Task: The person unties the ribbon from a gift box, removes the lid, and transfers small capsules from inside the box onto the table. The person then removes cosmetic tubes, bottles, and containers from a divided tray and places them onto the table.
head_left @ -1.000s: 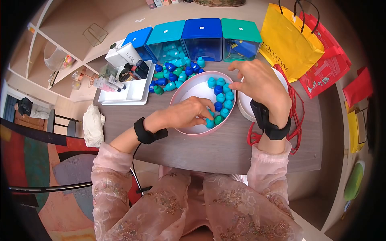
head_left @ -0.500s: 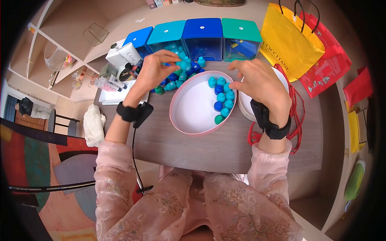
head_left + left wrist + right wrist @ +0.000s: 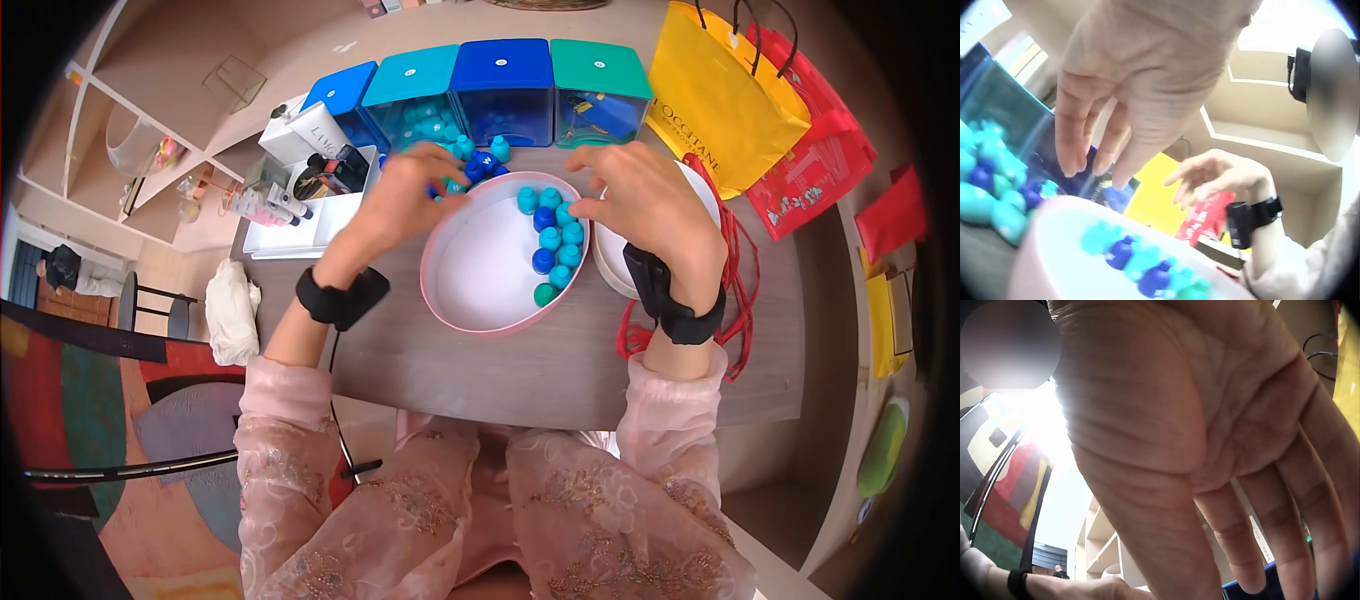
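Note:
My left hand [image 3: 402,205], blurred in the head view, hovers over the left rim of a pink-edged white oval box [image 3: 470,280]. In the left wrist view its fingers hang down with a gap to the thumb and nothing between them. Along the box's right side stand several bottle-shaped toy pieces [image 3: 549,238] in teal, blue and green. A pile of similar pieces [image 3: 485,165], some marked with a W, lies behind the box, partly hidden by the left hand. Above the box's right rim my right hand [image 3: 655,205] is held with loosely bent fingers, gripping nothing.
Several lidded clear bins [image 3: 502,95] line the back. A white tray [image 3: 290,240] with cosmetics stands left, beside a white cloth bundle [image 3: 232,312]. A white round lid [image 3: 612,262], red cords [image 3: 740,290], and a yellow bag [image 3: 720,110] are on the right.
My left hand lifted a teal piece from the box's front to the pile, then came away empty, back toward the box. The right hand has stayed in place.

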A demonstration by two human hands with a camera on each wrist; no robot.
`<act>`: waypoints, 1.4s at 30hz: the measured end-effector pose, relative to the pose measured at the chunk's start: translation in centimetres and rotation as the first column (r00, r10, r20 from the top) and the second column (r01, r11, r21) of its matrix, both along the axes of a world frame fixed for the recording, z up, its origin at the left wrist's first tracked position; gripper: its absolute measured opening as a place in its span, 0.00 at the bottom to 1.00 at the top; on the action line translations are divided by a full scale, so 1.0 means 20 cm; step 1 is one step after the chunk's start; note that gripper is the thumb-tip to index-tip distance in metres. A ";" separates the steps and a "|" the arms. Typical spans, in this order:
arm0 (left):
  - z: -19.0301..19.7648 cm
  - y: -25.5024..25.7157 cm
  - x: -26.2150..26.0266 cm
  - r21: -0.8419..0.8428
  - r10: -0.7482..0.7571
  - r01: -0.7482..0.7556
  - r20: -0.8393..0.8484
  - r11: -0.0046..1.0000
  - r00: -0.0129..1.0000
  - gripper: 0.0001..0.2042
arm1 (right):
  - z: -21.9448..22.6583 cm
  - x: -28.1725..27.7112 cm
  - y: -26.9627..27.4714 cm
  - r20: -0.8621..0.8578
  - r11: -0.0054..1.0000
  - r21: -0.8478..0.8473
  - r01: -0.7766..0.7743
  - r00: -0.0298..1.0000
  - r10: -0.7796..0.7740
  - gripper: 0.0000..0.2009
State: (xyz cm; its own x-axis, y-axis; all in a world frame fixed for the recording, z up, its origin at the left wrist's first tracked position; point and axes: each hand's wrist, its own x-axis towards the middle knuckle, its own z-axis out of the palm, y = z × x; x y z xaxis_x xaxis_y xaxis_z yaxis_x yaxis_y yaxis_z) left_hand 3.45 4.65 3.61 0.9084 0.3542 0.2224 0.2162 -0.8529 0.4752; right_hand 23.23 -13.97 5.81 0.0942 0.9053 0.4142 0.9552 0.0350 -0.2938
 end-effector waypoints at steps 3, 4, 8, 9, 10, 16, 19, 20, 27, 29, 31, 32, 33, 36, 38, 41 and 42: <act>0.01 -0.20 0.05 -0.193 -0.314 0.285 -0.141 0.939 0.939 0.18 | 0.01 -0.01 0.01 0.001 1.000 -0.006 -0.003 1.000 0.003 0.17; -0.04 -0.22 0.07 -0.193 -0.314 0.285 -0.138 0.939 0.939 0.18 | 0.01 -0.01 0.01 0.007 1.000 -0.018 0.004 1.000 -0.004 0.17; -0.13 -0.31 0.12 -0.062 -0.489 0.486 -0.168 0.872 0.856 0.26 | -0.01 0.01 -0.01 0.005 0.999 0.028 -0.026 1.000 0.026 0.17; -0.11 -0.33 0.13 -0.134 -0.450 0.430 -0.227 0.893 0.864 0.26 | -0.01 0.02 -0.01 0.005 0.999 0.035 -0.028 1.000 0.028 0.17; -0.11 -0.34 0.14 -0.135 -0.450 0.429 -0.230 0.893 0.863 0.26 | -0.01 0.02 0.00 0.003 0.999 0.042 -0.031 1.000 0.030 0.17; -0.13 -0.37 0.17 -0.171 -0.489 0.458 -0.294 0.872 0.821 0.24 | 0.00 0.01 -0.01 0.001 1.000 0.021 -0.012 1.000 0.012 0.17; -0.12 -0.39 0.17 -0.232 -0.486 0.429 -0.341 0.873 0.805 0.23 | 0.01 0.00 -0.01 0.000 1.000 0.015 -0.004 1.000 0.004 0.17; -0.11 -0.38 0.17 -0.209 -0.497 0.451 -0.362 0.868 0.788 0.23 | 0.01 0.01 -0.01 0.001 1.000 0.016 -0.002 1.000 0.002 0.17; -0.12 -0.40 0.18 -0.093 -0.448 0.484 -0.559 0.870 0.698 0.23 | 0.01 0.00 -0.01 0.010 0.998 0.049 -0.026 1.000 0.025 0.17; -0.17 -0.36 0.16 -0.078 -0.496 0.524 -0.467 0.848 0.732 0.21 | 0.01 0.01 -0.02 0.013 0.999 0.039 -0.008 1.000 0.008 0.17; -0.20 -0.33 0.14 -0.061 -0.540 0.561 -0.373 0.826 0.754 0.19 | 0.00 0.01 -0.02 -0.008 0.998 0.048 -0.031 0.999 0.032 0.17; -0.17 -0.33 0.14 -0.110 -0.537 0.541 -0.393 0.834 0.747 0.18 | 0.00 0.01 -0.02 -0.008 0.998 0.048 -0.031 0.999 0.031 0.17; -0.16 -0.33 0.13 -0.157 -0.534 0.519 -0.412 0.840 0.738 0.17 | 0.00 0.01 -0.02 -0.001 0.997 0.065 -0.035 0.999 0.036 0.17; -0.16 -0.27 0.11 -0.234 -0.538 0.486 -0.315 0.842 0.782 0.15 | 0.01 0.01 -0.02 0.008 0.998 0.064 -0.029 1.000 0.028 0.17; -0.18 -0.28 0.10 -0.240 -0.542 0.487 -0.317 0.840 0.778 0.15 | 0.01 0.00 -0.01 0.013 0.999 0.044 -0.024 1.000 0.024 0.17; -0.18 -0.30 0.11 -0.253 -0.561 0.503 -0.298 0.827 0.773 0.15 | 0.02 0.00 -0.01 -0.002 1.000 0.017 -0.010 1.000 0.010 0.18; -0.18 -0.31 0.11 -0.262 -0.574 0.514 -0.276 0.817 0.771 0.14 | 0.01 0.00 -0.01 -0.002 1.000 0.017 -0.015 1.000 0.015 0.18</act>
